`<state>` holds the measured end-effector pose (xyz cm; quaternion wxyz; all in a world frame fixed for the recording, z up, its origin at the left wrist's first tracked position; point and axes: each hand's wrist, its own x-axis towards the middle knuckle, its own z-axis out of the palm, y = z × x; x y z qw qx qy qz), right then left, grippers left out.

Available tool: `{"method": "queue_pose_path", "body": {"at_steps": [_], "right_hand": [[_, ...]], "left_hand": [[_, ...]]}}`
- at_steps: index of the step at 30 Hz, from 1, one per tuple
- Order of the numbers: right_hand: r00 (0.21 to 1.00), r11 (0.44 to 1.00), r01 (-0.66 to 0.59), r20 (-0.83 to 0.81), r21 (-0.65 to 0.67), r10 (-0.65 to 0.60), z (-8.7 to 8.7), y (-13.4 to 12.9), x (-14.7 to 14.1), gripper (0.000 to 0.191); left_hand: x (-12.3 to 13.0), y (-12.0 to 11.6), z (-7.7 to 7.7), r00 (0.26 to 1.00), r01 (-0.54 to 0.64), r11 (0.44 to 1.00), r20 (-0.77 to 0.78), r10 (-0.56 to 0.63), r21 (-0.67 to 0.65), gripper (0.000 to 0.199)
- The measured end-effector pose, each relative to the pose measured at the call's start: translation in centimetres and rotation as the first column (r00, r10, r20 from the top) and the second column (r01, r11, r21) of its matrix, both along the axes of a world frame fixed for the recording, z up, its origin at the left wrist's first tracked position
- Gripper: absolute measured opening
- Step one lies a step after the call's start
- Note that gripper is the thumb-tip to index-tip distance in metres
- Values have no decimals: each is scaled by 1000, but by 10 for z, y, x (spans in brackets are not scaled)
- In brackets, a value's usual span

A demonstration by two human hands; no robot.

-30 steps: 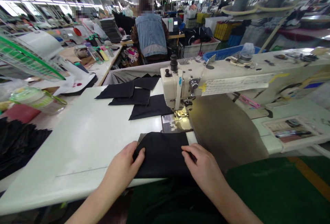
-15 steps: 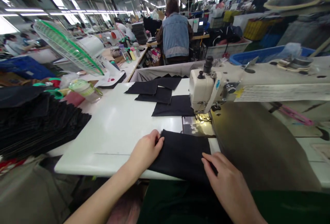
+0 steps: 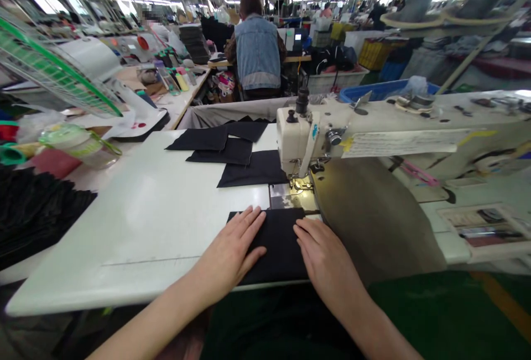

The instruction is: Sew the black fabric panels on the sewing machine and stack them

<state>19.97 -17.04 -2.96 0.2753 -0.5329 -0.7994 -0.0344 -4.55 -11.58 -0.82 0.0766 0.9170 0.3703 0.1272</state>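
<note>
A dark fabric piece lies on the white sewing table, just in front of the sewing machine's lit needle area. My left hand rests flat on its left part, fingers stretched forward and thumb apart. On its right edge lies my right hand, fingers extended and pressing down, partly covering the cloth. Beyond them, a similar dark piece reaches up to the machine head, and several more overlap behind it, such as the nearest folded one.
The sewing machine arm spans the right side, over a brown board. At left stand a fan, a lidded cup and a stack of dark fabric. A person in a denim vest sits ahead.
My left hand has gone from pinching the fabric's far left corner to lying flat on it. My right hand has flattened too, and the fabric lies straighter. The view has turned right.
</note>
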Motion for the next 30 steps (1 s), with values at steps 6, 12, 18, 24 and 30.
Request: {"method": "queue_pose_path", "body": {"at_steps": [6, 12, 18, 24, 30], "right_hand": [[996, 999, -48, 75, 15, 47, 7, 13, 4, 27], [995, 998, -57, 88, 6, 56, 10, 3, 10, 28], [995, 999, -30, 96, 34, 26, 0, 28, 9, 29], [994, 999, 6, 105, 33, -10, -5, 41, 7, 29], [995, 1000, 7, 103, 19, -9, -4, 40, 7, 31]], "left_hand": [[-3, 21, -2, 992, -59, 996, -107, 66, 63, 49], [46, 20, 8, 999, 41, 999, -13, -41, -36, 48], [62, 50, -1, 994, 98, 993, -36, -101, -71, 53], [57, 69, 3, 990, 134, 988, -28, -136, -77, 54], [57, 72, 2, 988, 152, 986, -25, -154, -63, 55]]}}
